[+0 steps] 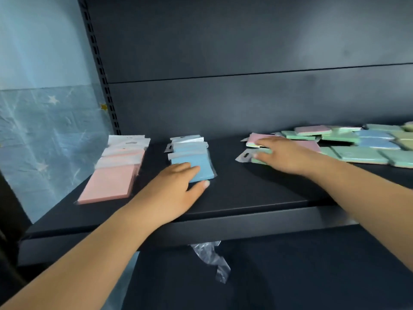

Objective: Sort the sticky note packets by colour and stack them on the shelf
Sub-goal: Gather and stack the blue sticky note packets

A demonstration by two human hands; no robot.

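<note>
A pink stack of sticky note packets (pixel 114 175) lies at the left of the dark shelf (pixel 245 193). Beside it sits a blue stack (pixel 194 157). My left hand (pixel 176 186) rests on the blue stack's near end, fingers straight on top and thumb at its front edge. At the right, my right hand (pixel 288 155) lies flat over a green packet (pixel 257 158), its fingertips touching a pink packet (pixel 259 139) just behind. A mixed pile of green, blue and pink packets (pixel 362 144) spreads to the right edge.
The shelf has a dark back panel (pixel 245 97) and a slotted upright (pixel 100 70) at the left. A blue star-patterned wall (pixel 44 130) stands beyond it. Clear plastic wrap (pixel 212 258) hangs below the shelf's front lip.
</note>
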